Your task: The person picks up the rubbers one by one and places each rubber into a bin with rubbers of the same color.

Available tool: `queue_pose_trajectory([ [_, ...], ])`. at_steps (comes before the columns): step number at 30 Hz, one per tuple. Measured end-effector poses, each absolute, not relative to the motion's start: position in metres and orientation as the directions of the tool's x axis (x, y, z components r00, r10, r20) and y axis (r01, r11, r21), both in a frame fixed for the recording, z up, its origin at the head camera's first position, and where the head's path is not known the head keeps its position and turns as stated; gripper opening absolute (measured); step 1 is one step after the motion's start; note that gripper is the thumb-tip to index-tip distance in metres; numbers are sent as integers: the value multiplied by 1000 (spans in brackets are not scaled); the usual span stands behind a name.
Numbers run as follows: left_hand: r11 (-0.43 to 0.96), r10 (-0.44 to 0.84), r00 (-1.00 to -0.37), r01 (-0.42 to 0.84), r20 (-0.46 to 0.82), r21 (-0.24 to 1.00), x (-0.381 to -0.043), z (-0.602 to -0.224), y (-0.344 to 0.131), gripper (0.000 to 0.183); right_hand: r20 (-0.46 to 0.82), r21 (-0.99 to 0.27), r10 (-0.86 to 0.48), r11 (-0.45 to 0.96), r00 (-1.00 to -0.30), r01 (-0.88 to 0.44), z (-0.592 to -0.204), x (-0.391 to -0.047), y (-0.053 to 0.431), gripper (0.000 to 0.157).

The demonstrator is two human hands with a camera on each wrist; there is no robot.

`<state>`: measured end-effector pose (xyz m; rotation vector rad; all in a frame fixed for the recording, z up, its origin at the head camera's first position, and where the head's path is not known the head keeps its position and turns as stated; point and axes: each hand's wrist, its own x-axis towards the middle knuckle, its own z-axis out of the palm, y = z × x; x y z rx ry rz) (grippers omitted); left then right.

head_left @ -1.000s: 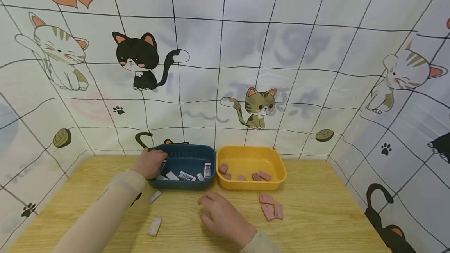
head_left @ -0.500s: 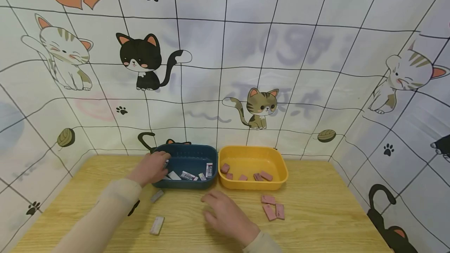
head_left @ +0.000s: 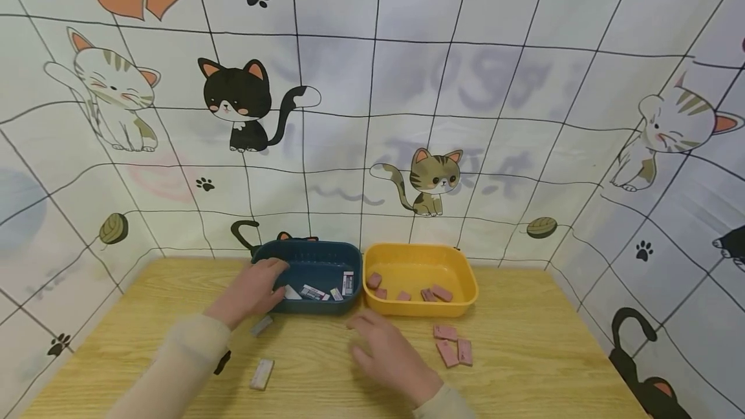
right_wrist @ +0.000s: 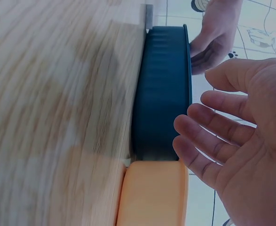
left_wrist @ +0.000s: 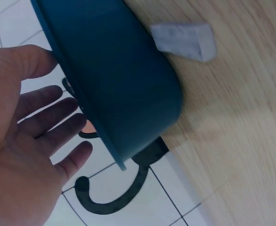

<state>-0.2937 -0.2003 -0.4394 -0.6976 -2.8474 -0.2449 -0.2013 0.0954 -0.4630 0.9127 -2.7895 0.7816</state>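
Note:
My left hand [head_left: 247, 290] is over the left end of the dark blue bin [head_left: 317, 306]. In the left wrist view its fingers are spread at the bin's rim, with nothing between them. Inside the bin lie several white erasers, some with printed labels, such as this labelled eraser [head_left: 348, 283]. Two more white erasers rest on the table: a small eraser [head_left: 262, 325] close under my left wrist and a larger eraser [head_left: 262, 374] nearer me. My right hand [head_left: 396, 357] hovers in front of the bins, its fingers loosely bent and holding nothing in the right wrist view.
Beside the blue bin stands a yellow bin [head_left: 419, 308] with several pink erasers inside. Three pink erasers [head_left: 448, 353] lie on the wooden table [head_left: 524, 341] to the right of my right hand. A cat-patterned cloth [head_left: 337, 147] rises behind and at both sides.
My left hand has drawn slightly back toward me from inside the blue bin, and the white eraser near its fingers has gone from sight. My right hand has shifted slightly right.

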Motion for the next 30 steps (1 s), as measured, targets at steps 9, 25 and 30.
queue_pose_trajectory([
  [9, 856, 447, -852, 496, 272, 147, -271, -433, -187, 42, 214, -474, -449, 728, -867, -494, -460, -201, 109, 31],
  [25, 808, 472, -801, 560, 368, 183, -243, -438, -156, 45, 321, -460, -364, 747, -875, -480, -464, -199, 136, 27],
  [30, 787, 476, -787, 581, 393, 209, -236, -440, -146, 45, 329, -470, -340, 750, -881, -465, -468, -200, 143, 27],
])
